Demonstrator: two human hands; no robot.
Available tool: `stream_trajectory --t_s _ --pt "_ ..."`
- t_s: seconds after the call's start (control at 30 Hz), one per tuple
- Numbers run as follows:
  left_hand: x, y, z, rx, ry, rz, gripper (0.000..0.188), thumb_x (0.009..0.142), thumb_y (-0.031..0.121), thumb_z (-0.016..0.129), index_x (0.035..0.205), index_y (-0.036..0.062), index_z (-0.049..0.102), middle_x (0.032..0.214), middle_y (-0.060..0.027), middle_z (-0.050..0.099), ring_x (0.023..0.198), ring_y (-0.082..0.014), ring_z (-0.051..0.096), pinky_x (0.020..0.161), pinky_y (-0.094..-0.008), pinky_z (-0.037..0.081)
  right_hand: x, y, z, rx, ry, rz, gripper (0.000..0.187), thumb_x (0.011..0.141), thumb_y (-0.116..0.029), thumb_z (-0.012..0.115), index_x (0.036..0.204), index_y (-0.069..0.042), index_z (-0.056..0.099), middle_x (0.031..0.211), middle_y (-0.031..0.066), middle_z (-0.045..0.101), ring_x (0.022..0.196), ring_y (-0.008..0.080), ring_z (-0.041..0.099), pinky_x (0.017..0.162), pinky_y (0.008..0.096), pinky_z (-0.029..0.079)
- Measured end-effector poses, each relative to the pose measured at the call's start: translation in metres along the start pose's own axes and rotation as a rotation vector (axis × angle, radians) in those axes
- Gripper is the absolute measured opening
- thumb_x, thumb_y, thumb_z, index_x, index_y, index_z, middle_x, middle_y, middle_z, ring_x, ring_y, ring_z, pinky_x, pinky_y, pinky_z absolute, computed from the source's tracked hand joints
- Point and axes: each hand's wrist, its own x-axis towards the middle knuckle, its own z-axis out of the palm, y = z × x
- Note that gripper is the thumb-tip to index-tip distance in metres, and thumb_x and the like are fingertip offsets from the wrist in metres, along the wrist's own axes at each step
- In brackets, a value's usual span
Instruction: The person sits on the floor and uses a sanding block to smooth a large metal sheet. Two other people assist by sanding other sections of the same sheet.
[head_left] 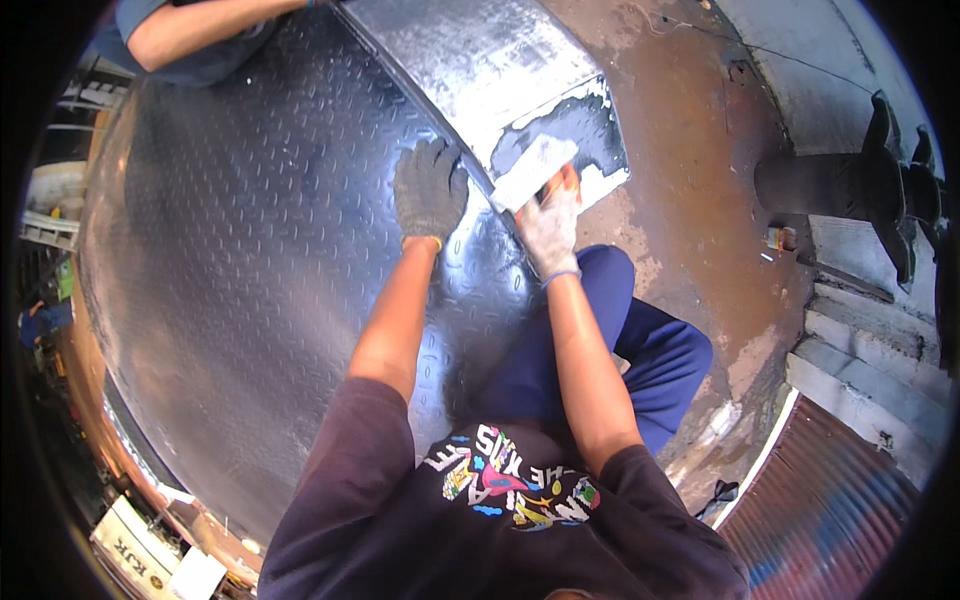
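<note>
My left hand (pixel 430 190), in a dark grey knitted glove, lies flat with its fingers stretched out on a dark tread-patterned metal plate (pixel 260 220). Just right of it, my right hand (pixel 552 238), in a paler, stained glove, is closed on a pale flat block-shaped tool (pixel 537 170) with orange showing at its side. Motion blurs the tool, so its exact kind is unclear. It rests at the end of a raised metal box section (pixel 480 70), where whitish coating surrounds an irregular dark grey patch (pixel 592 130).
A co-worker's bare forearm (pixel 190 32) reaches in at the upper left. Brown stained floor (pixel 690 150) runs along the right, beside a large black metal part (pixel 830 187) and pale blocks (pixel 870 350). Corrugated sheet (pixel 820 500) lies lower right. My bent leg (pixel 650 360) is close by.
</note>
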Motion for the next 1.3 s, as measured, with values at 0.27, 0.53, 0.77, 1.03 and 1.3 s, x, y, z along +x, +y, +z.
stream_trajectory --t_s 0.27,0.53,0.77,1.03,1.3 --pt "-0.004 -0.010 0.004 0.020 -0.002 -0.024 0.036 0.090 0.029 0.062 0.121 0.0108 0.069 0.127 -0.0119 0.063 0.123 -0.0321 0.056 0.106 -0.0469 0.042 0.039 -0.012 -0.036 1.566 -0.199 0.918 0.048 0.099 -0.039 0.060 0.134 -0.006 0.052 0.109 0.0095 0.069 0.096 0.0270 0.072 0.064 0.0386 0.059" --pt "0.001 -0.005 0.002 -0.021 -0.011 -0.032 0.035 0.087 0.029 0.064 0.118 0.0126 0.070 0.125 -0.0088 0.064 0.120 -0.0289 0.056 0.105 -0.0471 0.042 0.043 0.004 0.004 0.165 0.120 0.176 0.072 0.093 -0.018 0.067 0.155 -0.004 0.032 0.149 0.0308 0.043 0.133 0.0479 0.049 0.108 0.0563 0.041" --pt "0.005 -0.001 -0.005 -0.012 -0.063 -0.077 0.035 0.086 0.028 0.065 0.116 0.0130 0.070 0.125 -0.0078 0.064 0.119 -0.0298 0.056 0.102 -0.0476 0.043 0.036 0.023 0.027 -0.052 0.118 -0.108 0.070 0.094 -0.016 0.061 0.157 -0.004 0.032 0.156 0.0379 0.028 0.146 0.0548 0.026 0.120 0.0595 0.022" --pt "0.000 -0.006 -0.004 -0.028 -0.003 -0.023 0.036 0.085 0.024 0.065 0.117 0.0087 0.067 0.124 -0.0138 0.063 0.119 -0.0348 0.057 0.107 -0.0516 0.041 0.125 0.038 0.004 -0.476 0.003 -0.226 0.068 0.101 -0.034 0.048 0.147 0.014 0.037 0.156 0.0382 0.028 0.148 0.0505 0.024 0.121 0.0629 0.016" --pt "0.004 0.003 -0.008 -0.040 -0.090 -0.067 0.035 0.085 0.024 0.065 0.115 0.0072 0.067 0.127 -0.0138 0.062 0.124 -0.0359 0.055 0.109 -0.0518 0.039 0.057 -0.007 0.031 -0.319 -0.060 -0.282 0.074 0.093 -0.032 0.057 0.149 0.010 0.035 0.153 0.0357 0.035 0.143 0.0537 0.031 0.120 0.0600 0.021"
